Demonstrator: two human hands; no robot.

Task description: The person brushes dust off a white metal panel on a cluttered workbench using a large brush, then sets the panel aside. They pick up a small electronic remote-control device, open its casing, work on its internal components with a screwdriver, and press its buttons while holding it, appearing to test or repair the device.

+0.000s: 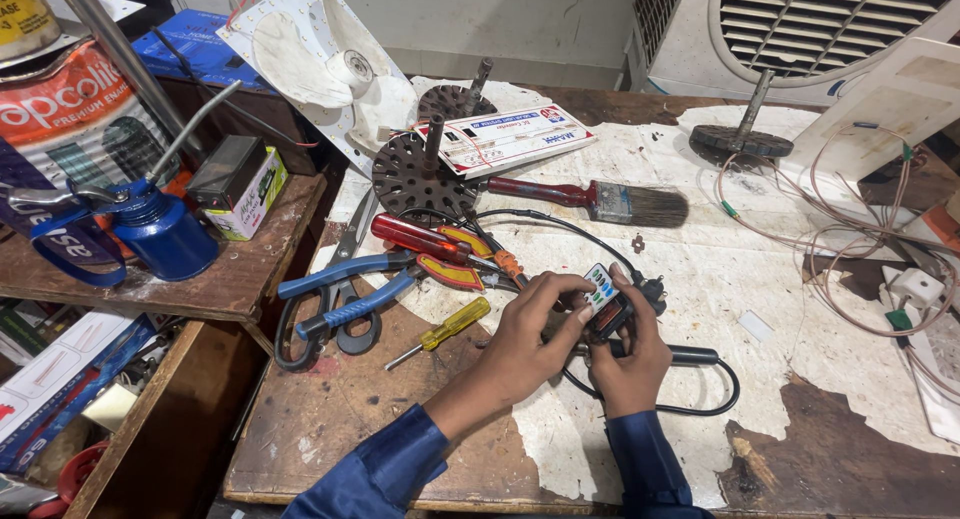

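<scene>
Two hands [585,329] work over a cluttered, paper-covered wooden workbench [800,279].

Even bright light, soft shadows, sharp.

Small remote [603,289] in my fingers: smooth glossy plastic. Cable [700,404]: matt black rubbery sheath. Workbench [340,419]: rough bare wood, white coating peeling in patches. Paintbrush [590,199]: lacquered red wooden handle, metal ferrule, coarse bristles. Oil can [160,229]: glossy blue-painted metal.

On the workbench [820,459], the screwdriver [440,331] lies left of both hands, the paintbrush [590,199] behind them.
</scene>
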